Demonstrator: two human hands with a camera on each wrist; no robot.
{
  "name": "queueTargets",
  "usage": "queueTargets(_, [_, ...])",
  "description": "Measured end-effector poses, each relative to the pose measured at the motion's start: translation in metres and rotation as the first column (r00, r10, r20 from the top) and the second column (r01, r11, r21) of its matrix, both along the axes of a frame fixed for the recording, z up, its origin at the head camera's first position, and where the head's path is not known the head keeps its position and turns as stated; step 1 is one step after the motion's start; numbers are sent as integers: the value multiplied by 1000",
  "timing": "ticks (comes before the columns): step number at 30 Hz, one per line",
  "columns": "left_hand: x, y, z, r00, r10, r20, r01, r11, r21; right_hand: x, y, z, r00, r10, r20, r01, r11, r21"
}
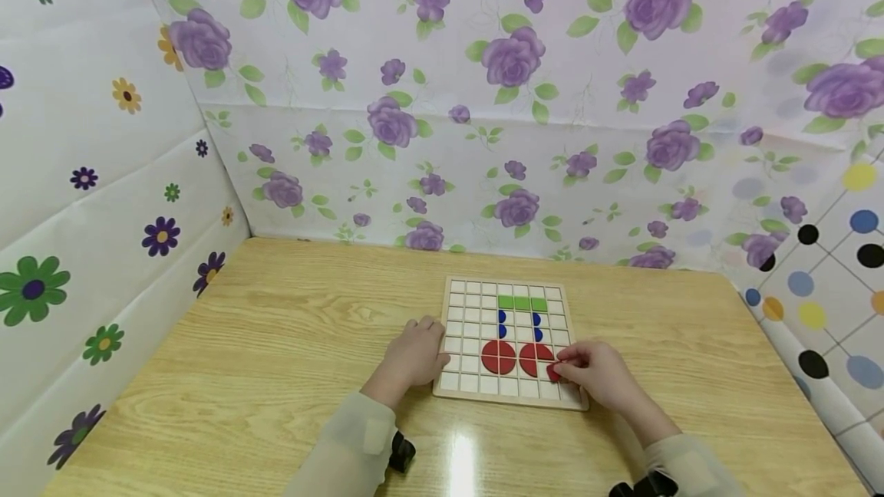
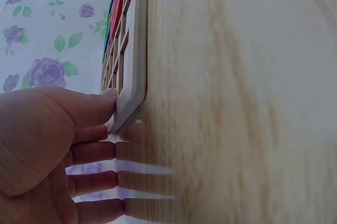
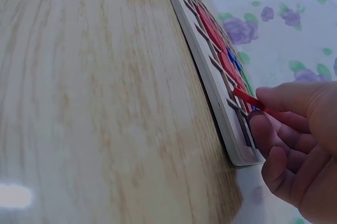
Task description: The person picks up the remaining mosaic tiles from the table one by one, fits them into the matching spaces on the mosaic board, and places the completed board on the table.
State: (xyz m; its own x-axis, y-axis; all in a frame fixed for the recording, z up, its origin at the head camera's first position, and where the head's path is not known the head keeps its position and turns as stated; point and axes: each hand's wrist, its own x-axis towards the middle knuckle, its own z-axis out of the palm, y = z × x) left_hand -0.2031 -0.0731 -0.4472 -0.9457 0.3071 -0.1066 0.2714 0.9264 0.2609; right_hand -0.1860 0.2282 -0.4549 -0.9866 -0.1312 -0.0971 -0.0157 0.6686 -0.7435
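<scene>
A wooden grid board (image 1: 470, 383) lies on the table. My left hand (image 1: 416, 351) rests at its left edge; in the left wrist view the thumb (image 2: 95, 109) touches the board's rim and the other fingers reach down to the tabletop. With thumb and fingers, my right hand (image 1: 599, 374) pinches a red quarter-circle piece (image 3: 246, 97), tilted over the board's right side. Left of it, a red disc (image 1: 536, 353) of quarter pieces has a gap at its lower right. Beside that lies a full red disc (image 1: 499, 357). My right fingers partly hide the held piece.
Three green squares (image 1: 522, 303) form a row near the board's far side. Below them sit blue half-circle pieces (image 1: 502, 324) in two columns. Wood-grain tabletop (image 1: 297, 320) surrounds the board, and a flowered cloth (image 1: 387, 198) hangs behind the table.
</scene>
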Motion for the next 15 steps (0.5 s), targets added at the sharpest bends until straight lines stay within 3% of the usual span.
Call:
queueTargets(8, [0, 0, -1, 1000, 0, -1, 0, 1000, -4, 4, -1, 1, 999, 45, 20, -45, 999, 8])
queueTargets(15, [0, 1, -1, 1000, 1, 1, -1, 1000, -17, 4, -4, 1, 995, 102, -16, -101, 993, 55])
